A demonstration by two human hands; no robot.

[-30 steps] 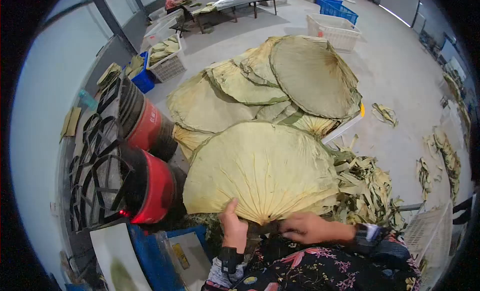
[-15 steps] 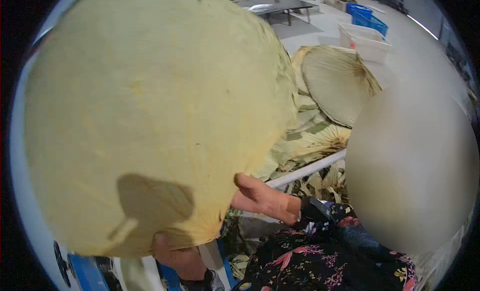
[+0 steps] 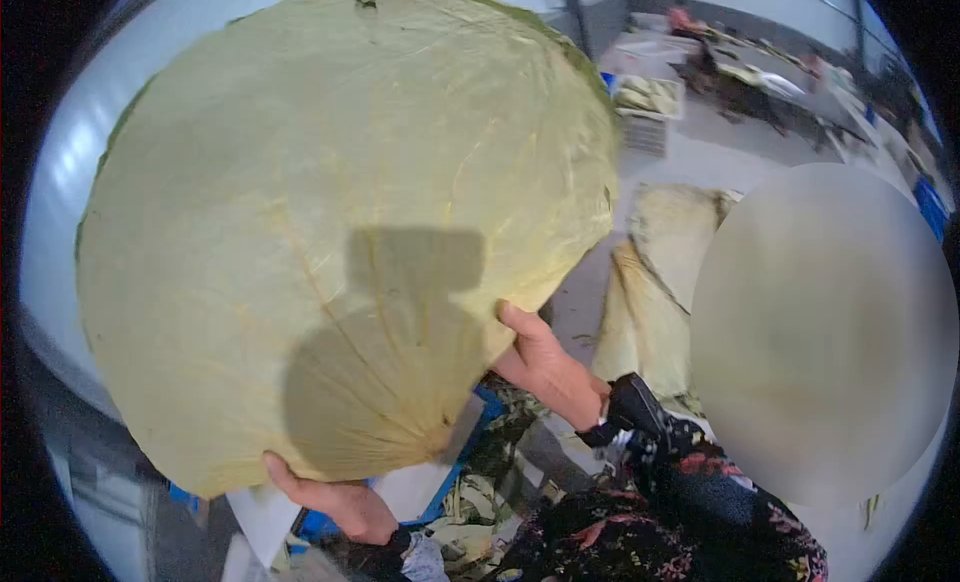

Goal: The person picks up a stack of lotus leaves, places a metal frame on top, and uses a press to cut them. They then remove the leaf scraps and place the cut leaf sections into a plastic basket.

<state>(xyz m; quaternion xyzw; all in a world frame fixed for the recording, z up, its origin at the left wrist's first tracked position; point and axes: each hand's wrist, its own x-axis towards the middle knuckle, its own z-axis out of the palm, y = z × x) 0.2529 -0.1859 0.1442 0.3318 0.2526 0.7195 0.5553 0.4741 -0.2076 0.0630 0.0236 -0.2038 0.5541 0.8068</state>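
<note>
A large, flat, pale yellow-green leaf-like sheet fills the left and middle of the view, with veins fanning from its lower edge and a darker green rim. My left hand grips its bottom edge, thumb on the near face. At the lower right edge, my right hand also pinches it, thumb in front and the other fingers hidden behind. A dark shadow falls across the sheet's lower middle. More pale folded sheets lie to the right of my right hand.
A blue-edged container and leafy scraps are below the sheet. Farther back stand a white crate with pale material, tables, and people at the far side. A blurred oval covers the right.
The view has swung, bringing the far tables and people in. The sheet is still held by both hands and now shows its veins and upper rim more fully.
</note>
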